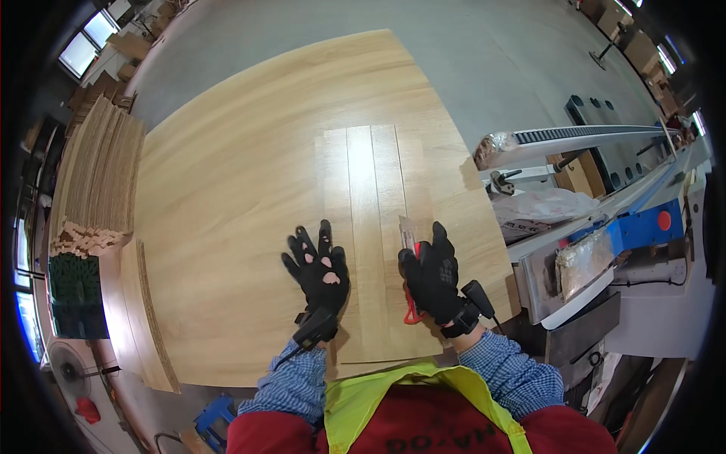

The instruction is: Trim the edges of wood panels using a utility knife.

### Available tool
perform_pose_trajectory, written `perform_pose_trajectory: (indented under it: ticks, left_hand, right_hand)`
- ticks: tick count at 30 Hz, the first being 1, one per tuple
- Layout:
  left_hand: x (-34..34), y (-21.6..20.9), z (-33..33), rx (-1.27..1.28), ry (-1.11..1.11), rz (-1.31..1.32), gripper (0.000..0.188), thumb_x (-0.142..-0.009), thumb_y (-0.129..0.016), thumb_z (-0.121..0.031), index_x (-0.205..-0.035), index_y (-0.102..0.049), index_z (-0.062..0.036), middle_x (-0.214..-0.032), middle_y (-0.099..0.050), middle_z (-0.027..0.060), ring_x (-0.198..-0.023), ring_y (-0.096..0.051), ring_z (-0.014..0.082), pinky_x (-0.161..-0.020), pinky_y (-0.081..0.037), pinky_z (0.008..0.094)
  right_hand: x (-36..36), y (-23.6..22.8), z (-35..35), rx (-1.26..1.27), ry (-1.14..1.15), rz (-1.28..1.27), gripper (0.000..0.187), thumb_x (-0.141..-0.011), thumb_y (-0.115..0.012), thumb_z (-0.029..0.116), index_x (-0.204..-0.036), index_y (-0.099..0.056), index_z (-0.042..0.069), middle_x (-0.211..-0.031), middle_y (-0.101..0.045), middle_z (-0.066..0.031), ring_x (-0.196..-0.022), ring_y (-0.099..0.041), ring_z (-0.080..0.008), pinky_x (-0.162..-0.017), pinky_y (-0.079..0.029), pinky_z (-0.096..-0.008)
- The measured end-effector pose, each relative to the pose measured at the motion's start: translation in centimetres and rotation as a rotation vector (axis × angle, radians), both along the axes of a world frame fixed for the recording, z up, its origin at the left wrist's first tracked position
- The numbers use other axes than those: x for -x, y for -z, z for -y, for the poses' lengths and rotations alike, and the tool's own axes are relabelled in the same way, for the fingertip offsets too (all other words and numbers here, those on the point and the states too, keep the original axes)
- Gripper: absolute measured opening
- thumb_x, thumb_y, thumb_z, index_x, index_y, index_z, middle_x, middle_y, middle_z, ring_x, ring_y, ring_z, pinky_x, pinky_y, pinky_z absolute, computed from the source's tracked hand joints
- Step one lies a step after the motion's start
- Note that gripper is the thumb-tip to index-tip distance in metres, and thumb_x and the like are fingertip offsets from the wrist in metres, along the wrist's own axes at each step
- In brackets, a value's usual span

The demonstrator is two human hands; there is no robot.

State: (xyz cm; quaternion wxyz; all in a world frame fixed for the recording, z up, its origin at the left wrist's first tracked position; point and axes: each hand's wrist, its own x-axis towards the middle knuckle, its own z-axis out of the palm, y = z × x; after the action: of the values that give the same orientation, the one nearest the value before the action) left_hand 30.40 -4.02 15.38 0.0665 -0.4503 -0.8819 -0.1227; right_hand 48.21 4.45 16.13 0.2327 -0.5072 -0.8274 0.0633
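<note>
Two hands in black gloves, the left hand point(321, 268) and the right hand point(435, 276), reach over the near edge of a large, pale wood-grain tabletop point(227, 189). The left hand's grip is relaxed, fingers spread apart, palm down just left of a narrow panel point(367, 227) of similar wood grain. That panel, crossed by long straight lines, runs from close to the near edge toward the far edge; whether the lines are cuts or joints cannot be told. The right hand's grip is clamped on a red-and-grey utility knife point(408, 238), which lies along the panel's right side, its grey end toward the far edge. Both wrists wear black straps. Beyond the left edge stand a tall stack of brown boards point(98, 174) and a dark green crate point(78, 295); beyond the right edge, a blue block point(646, 227) bears a red disc point(664, 220).
</note>
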Motion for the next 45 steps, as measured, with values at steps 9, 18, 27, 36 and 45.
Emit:
perform_pose_trajectory:
  ticks: [9, 18, 27, 36, 45]
  left_hand:
    - [3.4, 1.7, 3.6, -0.197, 0.204, 0.313, 0.054, -0.099, -0.038, -0.022, -0.15, -0.03, -0.0049, -0.153, -0.034, 0.0137, -0.143, -0.025, 0.0369, -0.117, -0.01, 0.0507]
    - [13.5, 5.6, 15.5, -0.453, 0.293, 0.343, 0.049, -0.095, -0.043, -0.009, -0.144, -0.038, -0.004, -0.149, -0.04, 0.0136, -0.141, -0.031, 0.0322, -0.116, -0.016, 0.0461]
    - [20.5, 2.7, 23.3, -0.294, 0.361, 0.244, 0.057, -0.093, -0.057, -0.015, -0.146, -0.038, -0.0056, -0.143, -0.046, 0.0162, -0.12, -0.046, 0.0331, -0.106, -0.026, 0.048]
    - [19.0, 0.3, 30.2, -0.221, 0.52, 0.389, 0.061, -0.091, -0.061, -0.014, -0.144, -0.036, 0.0004, -0.152, -0.035, 0.017, -0.136, -0.035, 0.0379, -0.113, -0.022, 0.0499]
    - [25.8, 1.5, 22.2, -0.167, 0.55, 0.093, 0.088, -0.083, -0.072, -0.038, -0.148, -0.027, -0.001, -0.149, -0.038, 0.0206, -0.139, -0.033, 0.0366, -0.115, -0.021, 0.0437]
  right_hand:
    - [4.9, -2.4, 2.5, 0.427, 0.108, -0.418, 0.064, -0.085, -0.065, 0.029, -0.127, -0.045, -0.014, -0.069, -0.061, -0.0098, -0.07, -0.06, -0.0261, -0.076, -0.049, -0.0372]
    - [13.8, -0.2, 14.8, 0.403, 0.123, -0.417, 0.059, -0.084, -0.066, 0.032, -0.126, -0.049, -0.006, -0.088, -0.065, -0.0135, -0.084, -0.062, -0.0279, -0.074, -0.05, -0.0406]
    - [17.6, -3.0, 19.7, 0.656, 0.101, -0.4, 0.034, -0.091, -0.058, 0.037, -0.093, -0.061, 0.003, -0.081, -0.064, -0.0174, -0.075, -0.062, -0.032, -0.067, -0.047, -0.0408]
    - [15.8, -5.9, 29.4, 0.76, 0.214, -0.437, 0.032, -0.095, -0.055, 0.032, -0.083, -0.057, 0.003, -0.064, -0.056, -0.0125, -0.062, -0.059, -0.027, -0.06, -0.046, -0.0404]
    - [11.6, -6.5, 33.8, 0.558, 0.478, -0.73, 0.029, -0.097, -0.055, 0.031, -0.088, -0.058, 0.004, -0.071, -0.043, 0.0038, -0.07, -0.042, -0.0098, -0.065, -0.039, -0.0304]
